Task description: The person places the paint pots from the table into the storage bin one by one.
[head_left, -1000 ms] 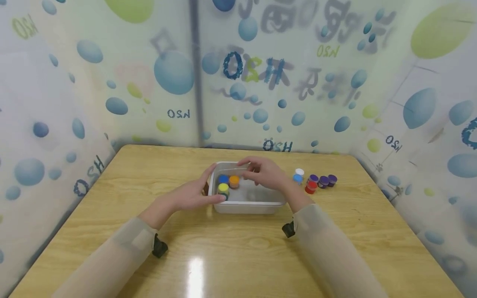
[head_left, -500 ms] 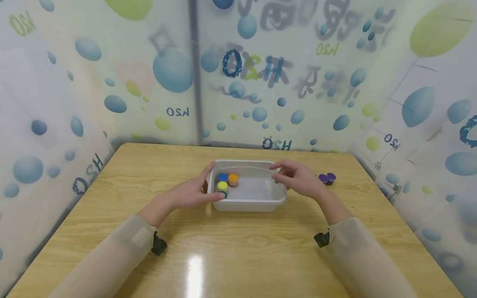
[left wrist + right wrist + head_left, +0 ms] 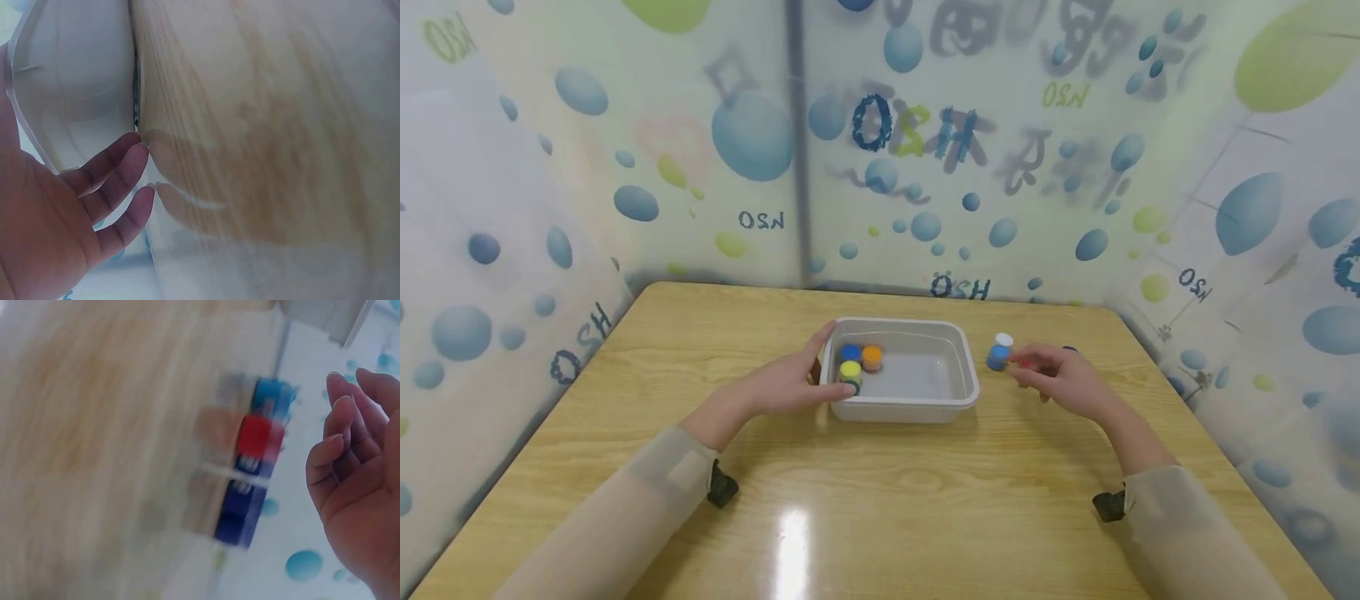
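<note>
Leaving the tray [image 3: 902,412] gripped by the left hand [image 3: 781,385], the empty right hand [image 3: 1066,383] now has red jar [image 3: 255,436] within fingertip reach.

Wooden table [image 3: 925,517]; pale walls [image 3: 700,250], blue drops [image 3: 752,136], lettering [image 3: 912,132].

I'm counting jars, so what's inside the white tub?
A blue-lidded jar, an orange-lidded jar, a yellow-lidded jar; the left hand partly covers something dark green, identity unclear.

Mirrored "H2O" lettering [image 3: 913,127] (repeated, large and small) on patterned walls [image 3: 838,208]; grey characters [image 3: 964,38] there blurry
</note>
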The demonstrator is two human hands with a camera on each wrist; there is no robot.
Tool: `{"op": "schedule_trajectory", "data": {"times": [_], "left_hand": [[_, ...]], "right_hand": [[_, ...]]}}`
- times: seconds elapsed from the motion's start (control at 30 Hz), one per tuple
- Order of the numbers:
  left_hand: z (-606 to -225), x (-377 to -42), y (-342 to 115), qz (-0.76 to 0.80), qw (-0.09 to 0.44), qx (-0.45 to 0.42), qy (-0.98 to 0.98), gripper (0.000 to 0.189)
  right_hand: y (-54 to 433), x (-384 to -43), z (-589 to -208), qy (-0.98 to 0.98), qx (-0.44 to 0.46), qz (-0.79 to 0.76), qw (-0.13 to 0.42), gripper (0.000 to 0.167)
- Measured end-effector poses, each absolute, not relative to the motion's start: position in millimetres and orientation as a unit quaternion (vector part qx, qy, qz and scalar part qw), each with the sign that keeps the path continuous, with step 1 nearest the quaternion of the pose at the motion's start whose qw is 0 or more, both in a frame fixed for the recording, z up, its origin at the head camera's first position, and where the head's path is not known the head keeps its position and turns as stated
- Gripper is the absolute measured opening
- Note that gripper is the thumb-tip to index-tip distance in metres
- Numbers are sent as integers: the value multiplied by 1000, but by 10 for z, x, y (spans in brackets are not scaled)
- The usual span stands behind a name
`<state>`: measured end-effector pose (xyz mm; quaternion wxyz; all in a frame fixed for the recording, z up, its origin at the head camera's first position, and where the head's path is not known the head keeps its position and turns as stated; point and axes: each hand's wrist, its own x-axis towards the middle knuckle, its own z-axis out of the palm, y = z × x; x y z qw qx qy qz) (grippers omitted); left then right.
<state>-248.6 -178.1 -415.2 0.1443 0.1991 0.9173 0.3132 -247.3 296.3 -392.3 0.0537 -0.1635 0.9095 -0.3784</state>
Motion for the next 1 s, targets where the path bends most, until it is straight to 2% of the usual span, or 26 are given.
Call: {"op": "schedule_trajectory", "data": {"times": [0.37,1.0], "left_hand": [[-4146,-2485,-1760,314,150,192,918,121],[-4128,-2486,-1751,317,154,198,914,121]], "right_hand": [[3347,-2562,-4060,928,-104,-349,81,43],[3377,-2701,-4117,938,-86,-321,99,47]]}}
